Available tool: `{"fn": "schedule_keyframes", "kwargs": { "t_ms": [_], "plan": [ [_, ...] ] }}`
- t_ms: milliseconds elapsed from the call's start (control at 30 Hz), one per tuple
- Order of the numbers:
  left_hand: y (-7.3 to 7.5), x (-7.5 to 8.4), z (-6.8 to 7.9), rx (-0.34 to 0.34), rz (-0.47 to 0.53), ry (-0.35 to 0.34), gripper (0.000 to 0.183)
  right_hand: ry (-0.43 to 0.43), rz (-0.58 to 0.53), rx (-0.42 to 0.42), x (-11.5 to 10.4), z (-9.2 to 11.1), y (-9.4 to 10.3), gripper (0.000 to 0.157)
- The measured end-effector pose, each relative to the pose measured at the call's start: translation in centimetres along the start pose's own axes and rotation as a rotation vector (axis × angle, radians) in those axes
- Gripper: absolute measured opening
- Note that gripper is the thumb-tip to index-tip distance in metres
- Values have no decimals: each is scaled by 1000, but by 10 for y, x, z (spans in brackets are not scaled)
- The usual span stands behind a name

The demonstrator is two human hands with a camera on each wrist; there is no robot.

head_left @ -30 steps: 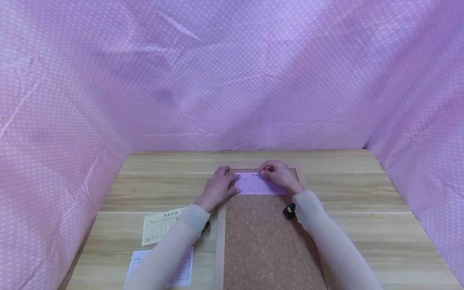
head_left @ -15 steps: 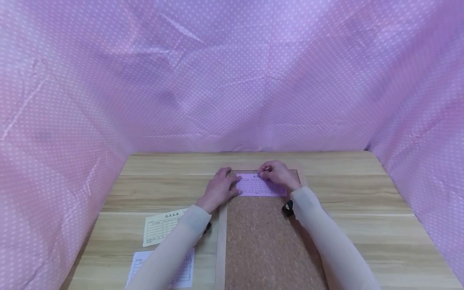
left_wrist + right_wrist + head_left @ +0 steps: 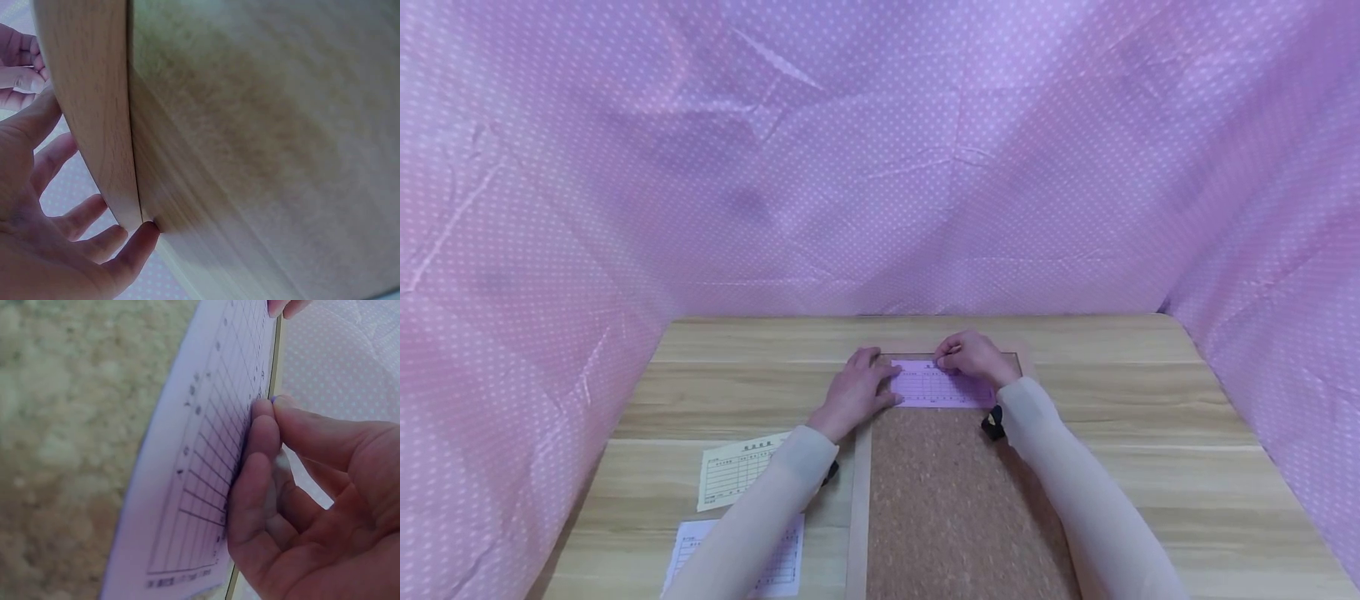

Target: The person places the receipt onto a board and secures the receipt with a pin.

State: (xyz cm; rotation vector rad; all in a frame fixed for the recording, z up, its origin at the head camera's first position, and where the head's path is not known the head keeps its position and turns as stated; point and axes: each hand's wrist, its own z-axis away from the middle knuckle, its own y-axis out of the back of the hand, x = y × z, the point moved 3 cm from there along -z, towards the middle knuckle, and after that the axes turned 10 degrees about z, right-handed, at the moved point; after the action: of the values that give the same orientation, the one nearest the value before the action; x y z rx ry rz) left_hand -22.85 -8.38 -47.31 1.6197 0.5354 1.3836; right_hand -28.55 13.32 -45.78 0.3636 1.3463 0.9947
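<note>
The pink slip [image 3: 917,386] lay at the twelve o'clock end of the cork board [image 3: 958,500], between your hands, its long axis running nine to three. Your left hand [image 3: 854,392], fingers spread, touched its nine o'clock edge, so the slip lay toward three from there. Your right hand [image 3: 976,358] was nearer the middle, over the slip's one-to-two o'clock part, pinching a small purple thing [image 3: 274,399], perhaps a pin, near the twelve o'clock edge; you couldn't tell whether it had pierced the paper.
</note>
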Motion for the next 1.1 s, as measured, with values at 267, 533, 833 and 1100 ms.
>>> {"fn": "schedule_keyframes", "kwargs": {
  "t_ms": [267,533,833,1100],
  "plan": [
    [0,0,1,4,7,-5,52,-3,4,-34,0,-5,1,13],
    [0,0,2,12,11,-8,52,-17,1,-53,-1,-4,2,14],
    [-1,0,1,4,5,12,53,-7,17,-71,-4,-3,2,13],
    [-1,-1,1,5,5,12,52,-1,26,-68,-3,-4,1,14]
  ]
}}
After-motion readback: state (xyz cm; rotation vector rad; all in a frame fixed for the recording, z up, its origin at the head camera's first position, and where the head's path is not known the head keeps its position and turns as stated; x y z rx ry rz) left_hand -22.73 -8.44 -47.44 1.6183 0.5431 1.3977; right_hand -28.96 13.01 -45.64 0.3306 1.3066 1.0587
